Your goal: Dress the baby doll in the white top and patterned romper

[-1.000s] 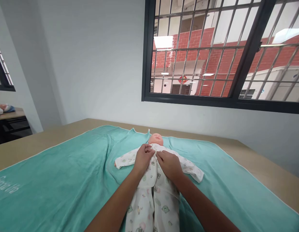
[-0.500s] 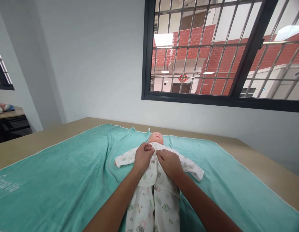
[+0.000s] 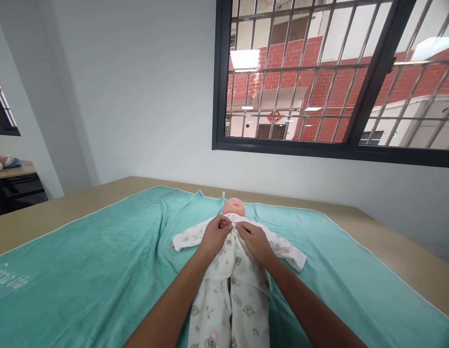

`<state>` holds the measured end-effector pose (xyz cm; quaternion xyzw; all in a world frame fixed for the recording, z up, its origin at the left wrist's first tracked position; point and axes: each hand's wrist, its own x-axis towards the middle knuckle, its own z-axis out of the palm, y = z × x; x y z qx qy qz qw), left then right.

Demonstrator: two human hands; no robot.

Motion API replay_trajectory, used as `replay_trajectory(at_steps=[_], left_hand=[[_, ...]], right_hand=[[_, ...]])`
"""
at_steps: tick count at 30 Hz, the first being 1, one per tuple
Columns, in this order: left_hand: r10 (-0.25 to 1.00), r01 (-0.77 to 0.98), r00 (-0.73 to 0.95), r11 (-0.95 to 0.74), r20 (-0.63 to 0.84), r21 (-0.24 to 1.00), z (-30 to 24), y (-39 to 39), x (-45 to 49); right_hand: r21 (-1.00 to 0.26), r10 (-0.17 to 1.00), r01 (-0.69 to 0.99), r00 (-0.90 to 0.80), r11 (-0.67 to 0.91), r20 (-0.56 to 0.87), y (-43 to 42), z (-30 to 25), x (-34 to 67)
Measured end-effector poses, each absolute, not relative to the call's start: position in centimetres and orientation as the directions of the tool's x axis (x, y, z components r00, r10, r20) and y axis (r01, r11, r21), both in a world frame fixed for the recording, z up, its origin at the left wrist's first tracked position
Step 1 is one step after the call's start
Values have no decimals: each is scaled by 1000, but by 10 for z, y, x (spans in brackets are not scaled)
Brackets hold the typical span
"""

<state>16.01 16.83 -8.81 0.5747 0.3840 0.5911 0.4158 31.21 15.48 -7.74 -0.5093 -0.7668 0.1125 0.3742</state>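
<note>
A baby doll lies on its back on a teal blanket, its head toward the wall and its arms spread. It wears a white printed baby outfit with long sleeves and legs. At the chest, just below the neck, my left hand pinches the front of the outfit from the left. Opposite it, my right hand pinches the same front from the right. A small pale bit of the outfit, perhaps a tie or fastening, shows between the fingertips. The exact grip is too small to make out.
The blanket covers much of a tan table, whose far edge meets a grey wall. A dark-framed window with metal bars is above. Far left, another table holds a colourful cloth bundle.
My right hand has shifted slightly, and its fingers sit a little higher at the chest. My left hand stays nearly in place, and the doll has not moved.
</note>
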Motion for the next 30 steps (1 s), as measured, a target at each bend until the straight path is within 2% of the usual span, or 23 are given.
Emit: replay_trajectory(at_steps=[2,4,6,8,11,13,16,18,20,23,26,30], left_hand=[[919,71,-35,-389,392,918,-91,170,161],[914,134,-60,-392,402,910,-91,171,161],[914,129,-73,-387,398,913,-90,170,160],[915,94,-75,-388,396,917,-87,167,160],[909,78,-70,-405,410,911,-85,160,157],[904,125,-60,-413,423,902,-85,154,155],[878,253,11,-465,478,848,-85,143,150],[848,305,94,-523,522,796,-83,136,148],[833,296,169,-553,527,779,-80,131,147],[845,246,243,-529,476,812,-77,130,145],[855,239,262,-508,449,828,-77,131,143],[836,236,278,-537,473,810,-77,131,142]], right_hand=[[-489,858,747,-209,449,468,153,-77,311],[-351,846,831,-237,431,477,151,-77,309],[-226,838,881,-274,415,472,148,-75,307],[-201,834,888,-282,414,474,146,-71,307],[-352,856,846,-209,400,472,142,-62,310],[-451,888,804,-193,387,418,136,-58,312],[-459,913,812,-204,360,354,125,-61,311],[-435,911,833,-180,341,370,120,-66,310],[-464,902,810,-171,358,397,118,-71,310],[-613,911,685,-198,393,362,124,-71,315],[-809,945,492,-227,321,237,133,-69,323],[-919,962,342,-248,196,113,140,-70,331]])
